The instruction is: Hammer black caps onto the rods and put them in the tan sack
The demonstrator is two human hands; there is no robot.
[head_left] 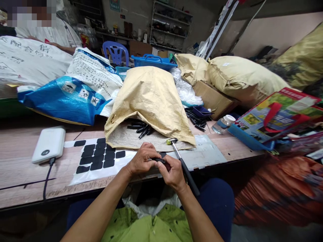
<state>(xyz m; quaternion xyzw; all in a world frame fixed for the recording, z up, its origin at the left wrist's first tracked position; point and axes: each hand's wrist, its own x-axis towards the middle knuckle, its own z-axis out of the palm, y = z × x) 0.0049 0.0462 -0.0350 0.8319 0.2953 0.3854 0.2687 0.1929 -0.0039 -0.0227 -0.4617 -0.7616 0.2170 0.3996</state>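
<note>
- Black piece point(159, 160) is being pinched by the fingers of left hand point(145, 158) and right hand point(174, 172), before the beige sack point(151, 90).
- Hammer point(186, 170) is resting across the sack's lip.

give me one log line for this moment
left hand: holds black piece | right hand: holds same piece | sack: mouth open, black parts inside | hammer: head on sack's lip

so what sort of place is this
Probably a small workshop: a hammer lies across the front edge of the table, black parts lie in the mouth of an open tan sack, and more bulging sacks crowd around it.
</note>
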